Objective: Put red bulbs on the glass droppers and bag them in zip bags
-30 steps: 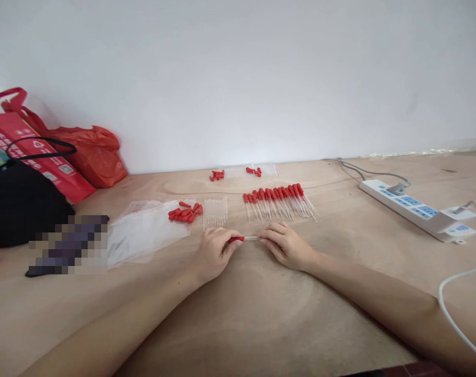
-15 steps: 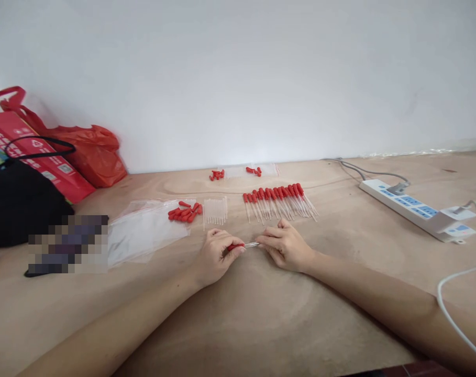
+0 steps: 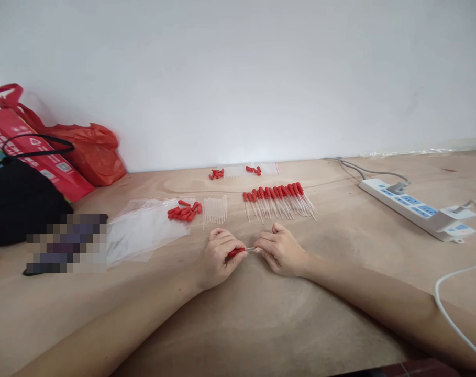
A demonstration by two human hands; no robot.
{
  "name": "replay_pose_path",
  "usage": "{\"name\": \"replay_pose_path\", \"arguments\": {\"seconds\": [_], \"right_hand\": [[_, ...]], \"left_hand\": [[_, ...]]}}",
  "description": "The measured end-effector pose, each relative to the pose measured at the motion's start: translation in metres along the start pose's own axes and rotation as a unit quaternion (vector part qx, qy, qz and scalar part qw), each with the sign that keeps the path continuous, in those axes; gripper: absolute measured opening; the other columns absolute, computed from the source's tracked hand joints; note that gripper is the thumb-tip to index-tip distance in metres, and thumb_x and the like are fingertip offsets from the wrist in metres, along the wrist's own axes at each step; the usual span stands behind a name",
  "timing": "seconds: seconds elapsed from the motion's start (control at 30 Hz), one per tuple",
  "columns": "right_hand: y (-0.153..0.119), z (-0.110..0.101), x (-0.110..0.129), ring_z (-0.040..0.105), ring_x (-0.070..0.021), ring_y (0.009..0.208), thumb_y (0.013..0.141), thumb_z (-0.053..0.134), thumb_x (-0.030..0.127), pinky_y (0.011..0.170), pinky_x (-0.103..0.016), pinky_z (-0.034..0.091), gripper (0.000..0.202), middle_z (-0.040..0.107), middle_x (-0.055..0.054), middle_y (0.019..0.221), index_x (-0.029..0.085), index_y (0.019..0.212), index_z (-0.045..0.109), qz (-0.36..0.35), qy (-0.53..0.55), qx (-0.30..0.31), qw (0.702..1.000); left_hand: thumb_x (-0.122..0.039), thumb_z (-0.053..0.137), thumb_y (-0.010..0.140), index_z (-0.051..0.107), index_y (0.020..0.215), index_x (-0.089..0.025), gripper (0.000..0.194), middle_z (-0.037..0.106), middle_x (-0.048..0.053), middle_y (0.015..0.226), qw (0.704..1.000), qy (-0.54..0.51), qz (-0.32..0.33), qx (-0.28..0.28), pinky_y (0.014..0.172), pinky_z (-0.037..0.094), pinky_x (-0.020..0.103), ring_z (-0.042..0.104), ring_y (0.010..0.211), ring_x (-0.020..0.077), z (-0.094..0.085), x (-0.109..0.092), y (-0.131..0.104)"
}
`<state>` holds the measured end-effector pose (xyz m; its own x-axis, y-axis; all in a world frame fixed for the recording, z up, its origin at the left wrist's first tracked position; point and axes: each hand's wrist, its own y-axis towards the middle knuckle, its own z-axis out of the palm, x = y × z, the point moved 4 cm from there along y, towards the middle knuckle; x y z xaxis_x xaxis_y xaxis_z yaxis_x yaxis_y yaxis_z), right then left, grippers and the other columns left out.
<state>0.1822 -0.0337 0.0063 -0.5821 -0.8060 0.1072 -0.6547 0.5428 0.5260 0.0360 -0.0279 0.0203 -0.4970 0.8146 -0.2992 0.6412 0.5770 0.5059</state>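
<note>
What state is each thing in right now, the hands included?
Left hand: pinching a red bulb
Right hand: pinching a clear tube
Red bulb: at the tube's end, depth hidden
Droppers: in a row, red-topped
Loose tubes: side by side, no bulbs
Loose bulbs: heaped, unfitted
Far bulbs: in two small clusters
Plastic bags: lying flat
Power strip: plug and adapter inserted; live or not, can't tell

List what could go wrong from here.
The slim clear tube between the left hand and right hand might bend or slip if pressed askew against the red bulb. Bare tubes just beyond the left hand could be knocked askew. The white cable by the right forearm might snag.
</note>
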Motion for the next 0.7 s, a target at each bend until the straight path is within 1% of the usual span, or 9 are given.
{"name": "replay_pose_path", "arguments": {"seconds": [0.1,0.27,0.33,0.4,0.43,0.5,0.57,0.63,0.7], "right_hand": [[0.002,0.002,0.0,0.038,-0.0103,0.054,0.086,0.033,0.02,0.06,-0.028,0.02,0.027,0.055,-0.001,0.065,0.014,0.072,0.055,0.003,0.005,0.01,1.0],[0.008,-0.002,0.0,0.041,-0.011,0.058,0.086,0.036,0.022,0.061,-0.028,0.022,0.027,0.056,-0.003,0.067,0.014,0.076,0.059,0.025,-0.017,0.023,0.999],[0.01,-0.004,-0.001,0.044,-0.0131,0.065,0.085,0.04,0.025,0.063,-0.029,0.024,0.025,0.057,-0.004,0.07,0.016,0.075,0.06,0.03,-0.033,0.029,0.999],[0.011,-0.008,-0.01,0.046,-0.0146,0.069,0.084,0.042,0.025,0.064,-0.029,0.026,0.023,0.057,-0.005,0.072,0.016,0.074,0.061,0.057,-0.038,0.03,0.997],[0.011,-0.011,-0.019,0.047,-0.0145,0.069,0.084,0.041,0.024,0.063,-0.028,0.028,0.023,0.057,-0.005,0.073,0.016,0.074,0.061,0.085,-0.033,0.024,0.995],[0.01,-0.018,-0.045,0.048,-0.0135,0.066,0.084,0.039,0.021,0.061,-0.026,0.032,0.024,0.057,-0.005,0.074,0.016,0.074,0.061,0.172,-0.016,-0.007,0.985],[0.007,-0.028,-0.076,0.05,-0.0145,0.067,0.082,0.04,0.023,0.061,-0.026,0.035,0.025,0.058,-0.005,0.071,0.016,0.071,0.061,0.262,-0.021,-0.059,0.963],[0.002,-0.034,-0.105,0.052,-0.0157,0.066,0.08,0.042,0.024,0.062,-0.026,0.037,0.023,0.059,-0.006,0.068,0.015,0.07,0.061,0.347,-0.043,-0.09,0.932],[-0.003,-0.035,-0.126,0.054,-0.0157,0.064,0.079,0.044,0.023,0.06,-0.025,0.038,0.02,0.061,-0.006,0.07,0.014,0.074,0.061,0.407,-0.048,-0.096,0.907]], "left_hand": [[-0.023,0.047,0.082,0.056,0.074,-0.017,0.013,0.062,0.0,0.067,1.0,0.003,0.003,0.001,0.079,0.033,0.033,0.054,0.067,0.0134,0.0,0.001,-0.001],[-0.026,0.048,0.082,0.057,0.077,-0.019,0.012,0.063,-0.001,0.069,1.0,0.015,-0.022,0.002,0.08,0.033,0.035,0.056,0.069,0.014,-0.002,0.008,0.002],[-0.028,0.049,0.082,0.057,0.083,-0.019,0.011,0.063,0.0,0.077,0.999,0.025,-0.035,-0.001,0.082,0.033,0.037,0.056,0.075,0.0156,-0.004,0.014,0.002],[-0.03,0.05,0.081,0.054,0.095,-0.02,0.018,0.062,0.003,0.089,0.998,0.034,-0.057,-0.004,0.084,0.035,0.038,0.056,0.086,0.0183,-0.007,0.021,0.001],[-0.031,0.05,0.081,0.052,0.101,-0.019,0.024,0.06,0.005,0.095,0.997,0.035,-0.072,0.0,0.084,0.037,0.037,0.054,0.091,0.0195,-0.008,0.024,0.0],[-0.031,0.05,0.08,0.047,0.109,-0.019,0.031,0.056,0.007,0.103,0.995,0.03,-0.097,0.018,0.084,0.04,0.036,0.052,0.098,0.0209,-0.009,0.029,-0.002],[-0.029,0.049,0.081,0.046,0.109,-0.019,0.03,0.054,0.008,0.106,0.993,0.021,-0.107,0.034,0.084,0.042,0.035,0.05,0.1,0.021,-0.008,0.032,-0.003],[-0.028,0.048,0.081,0.046,0.109,-0.019,0.029,0.053,0.007,0.107,0.993,0.015,-0.106,0.041,0.085,0.042,0.035,0.05,0.101,0.0208,-0.006,0.033,-0.004],[-0.028,0.048,0.081,0.046,0.108,-0.019,0.028,0.052,0.007,0.106,0.994,0.013,-0.104,0.044,0.086,0.042,0.035,0.05,0.1,0.0206,-0.005,0.034,-0.004]]}}
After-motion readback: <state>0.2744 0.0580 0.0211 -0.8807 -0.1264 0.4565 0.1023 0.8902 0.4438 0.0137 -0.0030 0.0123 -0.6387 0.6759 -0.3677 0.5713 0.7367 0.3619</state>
